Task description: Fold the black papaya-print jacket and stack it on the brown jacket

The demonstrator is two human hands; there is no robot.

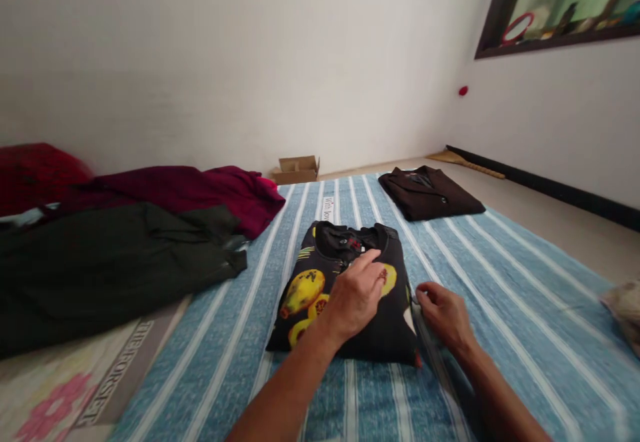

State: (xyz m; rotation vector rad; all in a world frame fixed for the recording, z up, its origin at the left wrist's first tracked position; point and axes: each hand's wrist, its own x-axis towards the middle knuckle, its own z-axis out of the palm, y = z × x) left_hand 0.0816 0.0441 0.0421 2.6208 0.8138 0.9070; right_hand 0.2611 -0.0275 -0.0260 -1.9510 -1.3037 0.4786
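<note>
While our left hand [356, 295], fingers loosely together, rests on the folded black fruit-print garment [345, 325], lower center, our right hand [444, 312] pinches something unclear at its right edge.

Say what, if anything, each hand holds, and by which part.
The left hand rests on the folded black garment, just below its collar, no grip visible. The right hand is at the garment's right edge; whether it pinches cannot be told.
</note>
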